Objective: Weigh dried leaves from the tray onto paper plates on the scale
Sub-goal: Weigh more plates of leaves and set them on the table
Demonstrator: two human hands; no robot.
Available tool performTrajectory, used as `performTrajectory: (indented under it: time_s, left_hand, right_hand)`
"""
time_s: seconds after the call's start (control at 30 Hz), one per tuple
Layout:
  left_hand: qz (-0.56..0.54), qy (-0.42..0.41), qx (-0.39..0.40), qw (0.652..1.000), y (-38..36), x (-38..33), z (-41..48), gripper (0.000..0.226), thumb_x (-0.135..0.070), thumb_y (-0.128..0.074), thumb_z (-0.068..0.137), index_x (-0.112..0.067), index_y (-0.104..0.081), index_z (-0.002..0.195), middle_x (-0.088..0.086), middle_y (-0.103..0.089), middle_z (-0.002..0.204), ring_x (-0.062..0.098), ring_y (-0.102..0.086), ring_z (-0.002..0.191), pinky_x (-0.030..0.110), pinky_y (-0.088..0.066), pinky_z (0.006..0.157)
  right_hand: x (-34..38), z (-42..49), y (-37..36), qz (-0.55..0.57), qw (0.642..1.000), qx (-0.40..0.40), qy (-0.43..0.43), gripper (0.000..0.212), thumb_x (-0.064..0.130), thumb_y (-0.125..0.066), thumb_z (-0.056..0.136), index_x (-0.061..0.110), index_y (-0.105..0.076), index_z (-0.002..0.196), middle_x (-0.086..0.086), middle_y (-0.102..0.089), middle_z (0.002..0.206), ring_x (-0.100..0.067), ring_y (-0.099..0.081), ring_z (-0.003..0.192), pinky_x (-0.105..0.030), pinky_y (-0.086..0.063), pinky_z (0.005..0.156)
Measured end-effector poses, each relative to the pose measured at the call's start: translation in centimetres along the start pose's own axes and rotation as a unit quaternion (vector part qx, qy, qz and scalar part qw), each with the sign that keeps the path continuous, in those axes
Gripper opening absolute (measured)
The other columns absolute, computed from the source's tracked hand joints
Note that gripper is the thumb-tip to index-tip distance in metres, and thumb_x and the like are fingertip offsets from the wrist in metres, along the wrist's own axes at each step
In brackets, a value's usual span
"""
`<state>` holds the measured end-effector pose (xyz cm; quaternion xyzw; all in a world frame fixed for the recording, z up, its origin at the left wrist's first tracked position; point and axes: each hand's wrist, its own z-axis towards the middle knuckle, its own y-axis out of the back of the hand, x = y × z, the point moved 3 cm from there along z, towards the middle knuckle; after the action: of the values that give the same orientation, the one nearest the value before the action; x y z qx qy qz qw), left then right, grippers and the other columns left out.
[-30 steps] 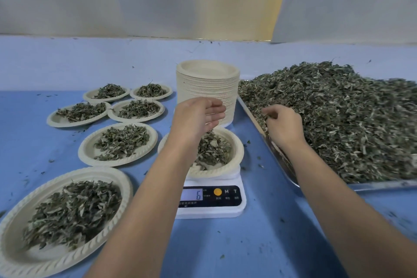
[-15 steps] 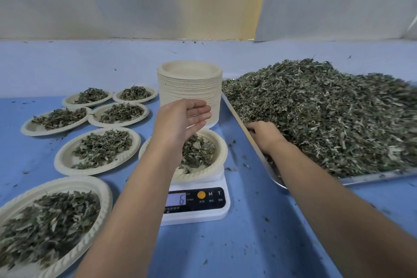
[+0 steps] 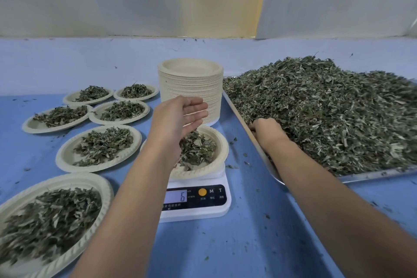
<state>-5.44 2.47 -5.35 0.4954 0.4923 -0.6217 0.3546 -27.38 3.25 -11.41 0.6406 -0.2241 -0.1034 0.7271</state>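
Observation:
A white digital scale [image 3: 203, 207] reads 6 and carries a paper plate [image 3: 222, 149] with a small heap of dried leaves. My left hand [image 3: 178, 117] hovers just above that plate, fingers nearly straight and palm turned sideways, holding nothing I can see. To the right, a metal tray [image 3: 372, 175] bears a large pile of dried leaves [image 3: 327, 115]. My right hand [image 3: 268, 133] sits at the tray's near left edge, its fingers curled down into the leaves and partly buried.
A tall stack of empty paper plates [image 3: 191, 88] stands behind the scale, against the tray's corner. Several filled plates [image 3: 99, 146] lie to the left on the blue table [image 3: 259, 244]. Leaf crumbs are scattered about. A pale wall rises behind.
My right hand has slid toward me along the tray's left edge and sunk deeper into the leaves. My left hand stays above the plate with fingers straighter. The reading is still 6.

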Motion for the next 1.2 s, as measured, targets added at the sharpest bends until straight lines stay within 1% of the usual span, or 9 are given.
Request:
performTrajectory:
  time_s: [0.2, 0.3, 0.43, 0.5, 0.57, 0.73, 0.87, 1.03, 1.2]
  left_hand:
    - [-0.007, -0.003, -0.005, 1.0, 0.4, -0.4, -0.1, 0.026, -0.01, -0.041, 0.095, -0.007, -0.066, 0.089, 0.005, -0.074, 0.086, 0.018, -0.071, 0.085, 0.029, -0.056, 0.082]
    - [-0.016, -0.008, -0.01, 1.0, 0.9, -0.8, -0.1, 0.026, -0.011, -0.042, 0.095, -0.007, -0.067, 0.088, 0.004, -0.074, 0.083, 0.016, -0.072, 0.08, 0.028, -0.057, 0.079]
    - [-0.021, -0.015, -0.032, 0.999, 2.3, -1.3, -0.2, 0.026, -0.012, -0.043, 0.095, -0.008, -0.066, 0.086, 0.001, -0.074, 0.078, 0.013, -0.071, 0.073, 0.024, -0.057, 0.074]
    - [-0.049, -0.022, -0.079, 0.995, 3.5, -1.6, -0.1, 0.026, -0.012, -0.042, 0.096, -0.008, -0.066, 0.085, 0.002, -0.073, 0.077, 0.011, -0.07, 0.068, 0.023, -0.056, 0.072]
    - [-0.083, -0.032, -0.14, 0.986, 4.7, -2.0, -0.1, 0.029, -0.014, -0.04, 0.097, -0.008, -0.064, 0.083, 0.003, -0.071, 0.079, 0.011, -0.066, 0.065, 0.021, -0.055, 0.069]
    - [-0.133, -0.059, -0.208, 0.967, 6.2, -2.9, -0.3, 0.032, -0.011, -0.036, 0.096, -0.009, -0.061, 0.075, 0.0, -0.067, 0.066, 0.008, -0.058, 0.054, 0.013, -0.046, 0.047]
    - [-0.147, -0.059, -0.218, 0.963, 6.3, -3.1, -0.2, 0.031, -0.011, -0.037, 0.094, -0.01, -0.061, 0.074, 0.0, -0.067, 0.066, 0.01, -0.057, 0.054, 0.015, -0.042, 0.05]
    - [-0.151, -0.059, -0.221, 0.962, 6.3, -3.0, 0.0, 0.029, -0.011, -0.038, 0.093, -0.01, -0.06, 0.074, 0.001, -0.067, 0.068, 0.01, -0.055, 0.054, 0.015, -0.041, 0.048]
    - [-0.135, -0.06, -0.213, 0.966, 6.2, -2.7, 0.0, 0.03, -0.015, -0.037, 0.095, -0.012, -0.06, 0.075, 0.0, -0.068, 0.072, 0.01, -0.057, 0.059, 0.016, -0.043, 0.053]
  right_hand:
    - [-0.3, -0.2, 0.8, 0.043, 0.995, -0.087, -0.026, 0.031, -0.002, -0.048, 0.09, 0.009, -0.073, 0.103, -0.019, -0.067, 0.099, -0.035, -0.062, 0.089, -0.035, -0.052, 0.073]
    - [-0.5, -0.4, 2.0, 0.164, 0.973, -0.158, -0.043, 0.024, 0.004, -0.053, 0.093, 0.011, -0.074, 0.101, -0.013, -0.07, 0.087, -0.024, -0.063, 0.068, -0.026, -0.051, 0.062]
    - [1.7, -1.8, 4.9, 0.427, 0.864, -0.264, -0.018, 0.021, 0.013, -0.066, 0.087, 0.013, -0.073, 0.107, 0.004, -0.069, 0.088, 0.0, -0.059, 0.063, -0.004, -0.045, 0.058]
    - [3.9, -2.8, 6.1, 0.535, 0.802, -0.263, 0.027, 0.022, 0.014, -0.07, 0.084, 0.014, -0.073, 0.106, 0.006, -0.072, 0.094, 0.0, -0.065, 0.08, -0.009, -0.048, 0.073]
    - [6.7, -3.8, 6.8, 0.563, 0.787, -0.237, 0.088, 0.02, 0.012, -0.072, 0.082, 0.015, -0.074, 0.101, 0.01, -0.072, 0.087, 0.004, -0.066, 0.079, -0.01, -0.05, 0.072]
    - [12.0, -5.3, 5.9, 0.545, 0.804, -0.17, 0.164, 0.019, 0.011, -0.072, 0.082, 0.013, -0.075, 0.101, 0.01, -0.07, 0.081, 0.0, -0.064, 0.076, -0.017, -0.052, 0.074]
    - [13.2, -5.5, 4.7, 0.49, 0.839, -0.154, 0.182, 0.018, 0.012, -0.069, 0.084, 0.014, -0.075, 0.101, 0.019, -0.064, 0.071, 0.011, -0.055, 0.06, -0.006, -0.04, 0.06]
    - [13.2, -5.9, 4.1, 0.419, 0.879, -0.122, 0.19, 0.031, 0.001, -0.057, 0.085, 0.015, -0.073, 0.107, 0.018, -0.056, 0.069, 0.003, -0.045, 0.036, -0.006, -0.029, 0.038]
    - [13.0, -6.0, 3.7, 0.416, 0.885, -0.109, 0.176, 0.035, -0.003, -0.056, 0.084, 0.017, -0.071, 0.108, 0.021, -0.053, 0.068, -0.003, -0.04, 0.031, -0.009, -0.026, 0.035]
